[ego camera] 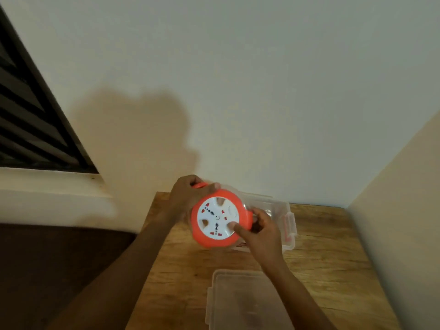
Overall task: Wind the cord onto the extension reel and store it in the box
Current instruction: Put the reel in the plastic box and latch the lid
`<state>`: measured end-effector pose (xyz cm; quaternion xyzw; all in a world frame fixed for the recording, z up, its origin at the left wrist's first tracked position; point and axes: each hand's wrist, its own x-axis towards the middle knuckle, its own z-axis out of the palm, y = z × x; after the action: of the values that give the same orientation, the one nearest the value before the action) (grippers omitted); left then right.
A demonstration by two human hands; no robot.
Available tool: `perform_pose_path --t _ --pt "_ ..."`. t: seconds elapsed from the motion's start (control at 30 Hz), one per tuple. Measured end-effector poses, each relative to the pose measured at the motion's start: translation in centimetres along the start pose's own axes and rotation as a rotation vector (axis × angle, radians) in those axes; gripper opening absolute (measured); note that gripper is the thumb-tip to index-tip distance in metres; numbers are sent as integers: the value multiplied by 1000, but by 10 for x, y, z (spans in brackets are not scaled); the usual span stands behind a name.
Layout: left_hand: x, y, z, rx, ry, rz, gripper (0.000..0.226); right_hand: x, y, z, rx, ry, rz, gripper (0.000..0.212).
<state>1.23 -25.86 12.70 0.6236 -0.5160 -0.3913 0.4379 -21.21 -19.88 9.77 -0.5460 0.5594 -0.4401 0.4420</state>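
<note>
An orange extension reel (220,219) with a white socket face is held in the air above the wooden table (181,263). My left hand (184,197) grips its orange handle at the upper left. My right hand (260,234) holds the reel's right rim, with the index finger pressed into a recess of the white face. Behind the reel stands a clear plastic box (284,220) with red-tinted latches, partly hidden by the reel. No loose cord is visible.
The box's clear lid (242,303) lies flat on the table near the front edge. Walls close in at the back and on the right. A dark window (31,129) and a ledge are at the left, with dark floor below.
</note>
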Motion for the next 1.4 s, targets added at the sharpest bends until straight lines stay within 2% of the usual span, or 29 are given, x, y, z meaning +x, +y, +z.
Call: perform_pose_path --t 0.1,0.3,0.43,0.63,0.87,0.97,1.1,1.17,1.4 --pt "16 20 51 -63 -9 26 44 27 -2 -48 -76 79 -63 53" --pt "32 18 105 -30 -65 5 51 58 16 -104 -366 6 -81 55" --pt "32 -10 112 -16 -61 -70 49 69 30 -101 -608 -92 -58 59" --pt "22 -34 114 -2 -8 -152 49 79 43 -84 -797 -201 -42 58" --pt "12 -33 137 362 71 -60 41 87 47 -78 -1017 -282 -30 55" --pt "11 -37 140 462 21 -34 47 93 47 -82 -1049 -344 10 51" --pt "7 -49 145 569 -149 -16 67 99 44 -94 -1149 -416 38 48" --pt "4 -55 150 578 -173 -32 73 100 46 -98 -1186 -423 41 46" --pt "-12 -56 162 633 -195 -71 74 95 51 -90 -1313 -362 -32 53"
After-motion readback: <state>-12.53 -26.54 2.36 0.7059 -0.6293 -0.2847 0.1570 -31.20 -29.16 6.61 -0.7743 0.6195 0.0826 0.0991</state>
